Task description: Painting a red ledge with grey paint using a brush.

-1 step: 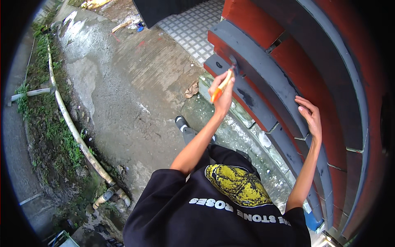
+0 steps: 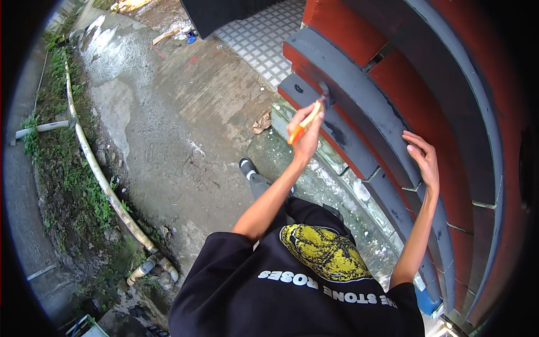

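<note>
My left hand [image 2: 306,133] is closed around a paintbrush [image 2: 315,110] with a cream handle and an orange end. Its dark bristles point up and away, against the red face between two grey ledges. Darker wet-looking patches mark the lower grey ledge [image 2: 352,147]. Farther right, my right hand [image 2: 425,160] holds nothing. Its fingers are stretched out and rest at the edge of the upper grey ledge [image 2: 359,84].
The red and grey stepped wall [image 2: 412,90] curves along my right side. A white pipe [image 2: 101,174] runs past plants on the left. A crumpled brown piece [image 2: 261,122] lies on the concrete ground. Grey-and-white tiles [image 2: 264,39] lie beyond, beside a dark panel [image 2: 216,14].
My left hand and the paintbrush have shifted slightly right and toward me along the ledge. My right hand has stayed in place.
</note>
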`<state>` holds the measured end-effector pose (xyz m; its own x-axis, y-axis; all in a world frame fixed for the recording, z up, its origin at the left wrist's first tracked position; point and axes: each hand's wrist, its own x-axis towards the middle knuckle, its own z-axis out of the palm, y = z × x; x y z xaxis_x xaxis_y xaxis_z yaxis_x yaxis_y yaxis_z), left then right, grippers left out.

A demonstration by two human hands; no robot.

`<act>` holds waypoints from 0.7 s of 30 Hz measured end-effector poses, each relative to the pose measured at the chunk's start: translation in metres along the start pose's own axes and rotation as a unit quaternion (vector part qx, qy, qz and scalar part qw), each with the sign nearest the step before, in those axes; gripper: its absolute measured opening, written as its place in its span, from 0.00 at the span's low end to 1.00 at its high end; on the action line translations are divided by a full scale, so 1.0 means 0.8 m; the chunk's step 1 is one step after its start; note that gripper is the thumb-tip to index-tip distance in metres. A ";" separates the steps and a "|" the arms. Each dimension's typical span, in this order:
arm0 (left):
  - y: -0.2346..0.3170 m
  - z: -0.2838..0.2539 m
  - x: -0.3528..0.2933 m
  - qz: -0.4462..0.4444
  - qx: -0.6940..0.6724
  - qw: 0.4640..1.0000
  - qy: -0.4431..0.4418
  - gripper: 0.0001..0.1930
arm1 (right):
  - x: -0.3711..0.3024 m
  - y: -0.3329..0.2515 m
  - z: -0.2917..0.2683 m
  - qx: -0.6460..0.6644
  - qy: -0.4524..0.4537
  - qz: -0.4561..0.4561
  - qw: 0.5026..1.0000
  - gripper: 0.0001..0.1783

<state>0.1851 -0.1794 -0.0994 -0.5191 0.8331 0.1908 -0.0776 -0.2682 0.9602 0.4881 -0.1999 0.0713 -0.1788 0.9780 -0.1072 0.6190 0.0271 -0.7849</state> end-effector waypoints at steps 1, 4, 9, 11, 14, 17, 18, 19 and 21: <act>0.006 -0.008 -0.017 0.013 0.015 0.999 -0.041 0.14 | -0.001 0.002 -0.002 0.001 0.001 0.001 1.000 0.20; 0.025 -0.025 -0.019 -0.011 0.018 0.999 -0.049 0.15 | -0.004 0.004 -0.005 0.017 0.002 0.008 1.000 0.20; 0.017 -0.017 0.039 -0.013 -0.002 0.995 0.097 0.13 | 0.000 0.000 -0.001 0.005 -0.003 -0.007 1.000 0.20; 0.025 0.006 0.015 -0.004 0.004 1.000 0.020 0.14 | -0.002 0.000 -0.001 0.006 -0.003 -0.005 1.000 0.20; 0.046 -0.007 -0.033 0.019 0.046 0.992 -0.118 0.13 | 0.000 0.006 -0.002 0.016 0.001 0.001 1.000 0.20; 0.062 -0.018 -0.031 0.017 0.027 0.996 -0.078 0.13 | -0.003 0.003 -0.004 0.014 -0.002 0.001 1.000 0.20; 0.065 -0.019 -0.021 0.002 0.002 1.000 -0.018 0.15 | -0.005 -0.001 -0.005 0.006 0.000 -0.006 1.000 0.20; 0.065 -0.015 0.001 -0.027 -0.040 0.999 0.023 0.17 | -0.004 -0.001 -0.004 0.006 0.000 -0.007 1.000 0.20; 0.070 -0.008 0.037 -0.036 -0.106 0.993 0.049 0.19 | -0.003 0.003 -0.003 0.005 -0.004 -0.013 1.000 0.20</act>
<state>0.1597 -0.1729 -0.0409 -0.5855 0.8054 0.0930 -0.2884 -0.3141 0.9045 0.4918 -0.2016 0.0715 -0.2010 0.9754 -0.0905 0.6065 0.0514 -0.7934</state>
